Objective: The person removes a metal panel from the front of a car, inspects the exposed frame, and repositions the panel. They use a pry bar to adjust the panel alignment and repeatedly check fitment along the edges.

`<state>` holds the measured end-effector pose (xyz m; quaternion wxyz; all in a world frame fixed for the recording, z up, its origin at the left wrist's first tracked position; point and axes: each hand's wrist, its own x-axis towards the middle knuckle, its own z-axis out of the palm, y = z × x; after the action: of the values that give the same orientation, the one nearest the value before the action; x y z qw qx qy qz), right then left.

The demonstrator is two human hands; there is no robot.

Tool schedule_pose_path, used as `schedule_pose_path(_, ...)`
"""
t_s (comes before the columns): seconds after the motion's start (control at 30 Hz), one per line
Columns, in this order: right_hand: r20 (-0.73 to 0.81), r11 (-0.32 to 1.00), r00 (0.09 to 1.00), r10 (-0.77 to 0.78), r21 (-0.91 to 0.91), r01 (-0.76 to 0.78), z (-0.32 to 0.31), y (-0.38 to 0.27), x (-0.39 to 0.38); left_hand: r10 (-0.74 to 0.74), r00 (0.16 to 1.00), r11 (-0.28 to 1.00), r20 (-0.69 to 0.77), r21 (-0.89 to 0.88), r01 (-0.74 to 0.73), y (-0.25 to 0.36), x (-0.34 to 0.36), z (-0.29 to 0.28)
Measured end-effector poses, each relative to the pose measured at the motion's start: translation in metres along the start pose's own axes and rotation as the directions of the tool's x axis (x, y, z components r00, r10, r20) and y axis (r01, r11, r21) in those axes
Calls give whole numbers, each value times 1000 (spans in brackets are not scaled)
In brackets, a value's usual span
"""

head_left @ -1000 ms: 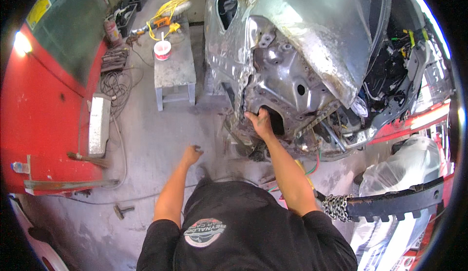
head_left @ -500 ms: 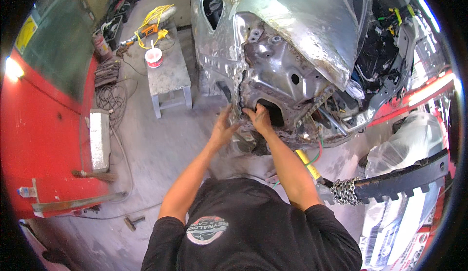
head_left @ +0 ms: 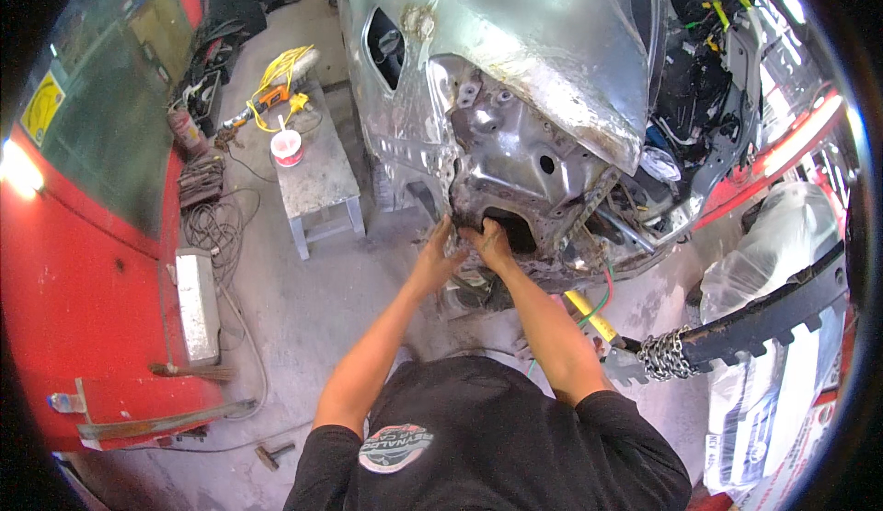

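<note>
A car body with bare, dull metal panels (head_left: 552, 14) stands in front of me. Its exposed inner panel (head_left: 515, 157) has holes and a dark opening low down. My left hand (head_left: 432, 261) is at the lower end of the panel's seam, fingers stretched upward against the metal and thumb apart. Close beside it, my right hand (head_left: 489, 244) has fingers and thumb around the metal edge left of the dark opening. The fingertips of both hands are partly hidden against the dark metal.
At left, a low bench (head_left: 317, 184) carries a red-and-white tub (head_left: 287, 149) and an orange power tool (head_left: 269, 99) with yellow cord. A hammer (head_left: 274, 456) and coiled cable (head_left: 216, 230) lie on the floor. A chain (head_left: 664, 355) wraps a dark notched beam (head_left: 763, 327) at right.
The view has shifted, so the car and bench sit lower and slightly left in the picture. Both hands stay at the same metal edge, the left one slightly closer to the right.
</note>
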<state>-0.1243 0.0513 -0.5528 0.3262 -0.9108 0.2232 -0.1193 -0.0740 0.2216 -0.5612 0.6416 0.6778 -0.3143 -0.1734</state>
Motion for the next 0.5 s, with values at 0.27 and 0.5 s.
schedule_pose_path(0.27,-84,997,995,-49,-68,43,-2,5,-10,-143,981,974,130,-160,163,8,11,2)
schedule_pose_path(0.5,-388,976,908,-156,79,201,-62,-41,-57,-82,984,968,156,-222,116,0,9,5)
